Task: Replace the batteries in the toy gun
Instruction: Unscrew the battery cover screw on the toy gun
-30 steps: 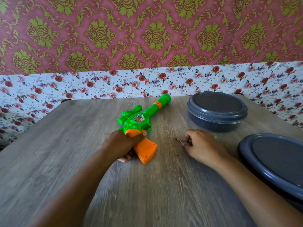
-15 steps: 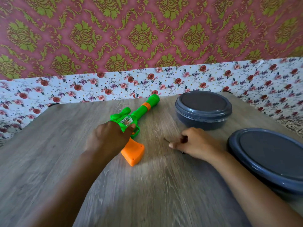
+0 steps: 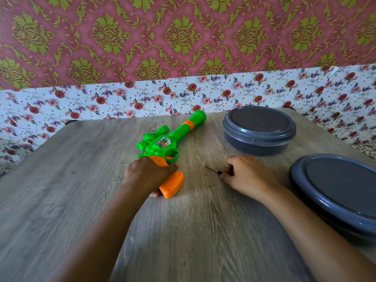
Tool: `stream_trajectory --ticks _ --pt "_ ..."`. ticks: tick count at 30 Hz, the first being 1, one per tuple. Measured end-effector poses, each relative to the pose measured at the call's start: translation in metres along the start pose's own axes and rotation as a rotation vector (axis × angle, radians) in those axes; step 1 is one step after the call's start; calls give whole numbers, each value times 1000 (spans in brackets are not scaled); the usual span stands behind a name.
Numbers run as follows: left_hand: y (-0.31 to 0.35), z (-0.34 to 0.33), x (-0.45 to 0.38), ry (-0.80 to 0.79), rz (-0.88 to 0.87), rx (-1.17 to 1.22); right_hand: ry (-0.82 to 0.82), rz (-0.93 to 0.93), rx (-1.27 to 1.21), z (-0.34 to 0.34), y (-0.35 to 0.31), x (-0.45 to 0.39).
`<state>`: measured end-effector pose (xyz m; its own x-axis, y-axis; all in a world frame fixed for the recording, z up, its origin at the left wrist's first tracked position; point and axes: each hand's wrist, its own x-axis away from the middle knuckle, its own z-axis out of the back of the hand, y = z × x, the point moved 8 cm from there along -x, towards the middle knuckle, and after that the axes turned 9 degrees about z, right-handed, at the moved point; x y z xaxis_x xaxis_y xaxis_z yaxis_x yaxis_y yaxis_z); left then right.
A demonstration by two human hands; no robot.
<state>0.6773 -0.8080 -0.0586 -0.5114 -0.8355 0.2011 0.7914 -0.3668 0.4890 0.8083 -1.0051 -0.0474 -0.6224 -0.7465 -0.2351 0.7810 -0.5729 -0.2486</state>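
A green toy gun (image 3: 162, 143) with an orange grip lies on the wooden table (image 3: 61, 200), barrel pointing to the far right. My left hand (image 3: 146, 177) is closed over the orange grip, holding it against the table. My right hand (image 3: 248, 176) rests on the table to the right of the gun, fingers closed on a small screwdriver (image 3: 212, 169) whose thin metal tip sticks out to the left. A tiny dark screw (image 3: 209, 186) lies on the table between my hands.
Two grey lidded round containers stand at the right: one (image 3: 259, 131) behind my right hand, a larger one (image 3: 335, 192) at the right edge. Floral-papered walls close off the table's far side.
My left hand slid from the gun's body back down onto the orange grip. My right hand stayed on the screwdriver. The camera view shifted slightly.
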Motion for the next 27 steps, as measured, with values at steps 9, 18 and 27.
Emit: stream_trajectory --ticks 9,18,27 --pt "-11 -6 8 -346 103 460 9 22 -1 0 -3 1" --pt "-25 3 5 -420 90 413 8 36 -7 -1 -4 0" --pt "-52 25 1 -462 122 257 -8 30 3 -4 -2 -1"
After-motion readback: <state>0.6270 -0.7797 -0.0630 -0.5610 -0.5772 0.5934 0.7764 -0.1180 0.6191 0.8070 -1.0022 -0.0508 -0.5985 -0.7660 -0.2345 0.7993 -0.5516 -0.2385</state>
